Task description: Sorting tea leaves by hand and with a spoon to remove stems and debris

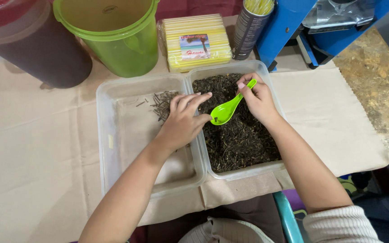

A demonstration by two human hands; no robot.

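Two clear plastic tubs stand side by side. The right tub (pixel 266 76) is full of dark dried leaves (pixel 239 139). The left tub (pixel 113 135) holds only a small heap of dark stems (pixel 162 104) at its far right corner. My right hand (pixel 258 96) grips the handle of a bright green plastic spoon (pixel 226 111) over the leaves. My left hand (pixel 183 119) reaches across the wall between the tubs, fingers bent, its fingertips at the spoon's bowl, which holds a few dark bits.
Behind the tubs stand a green bucket (pixel 118 36), a dark lidded jar (pixel 32 45), a pack of yellow straws (pixel 196 40), a can of straws (pixel 248 29) and a blue machine (pixel 302 27). A beige cloth (pixel 32 157) covers the table.
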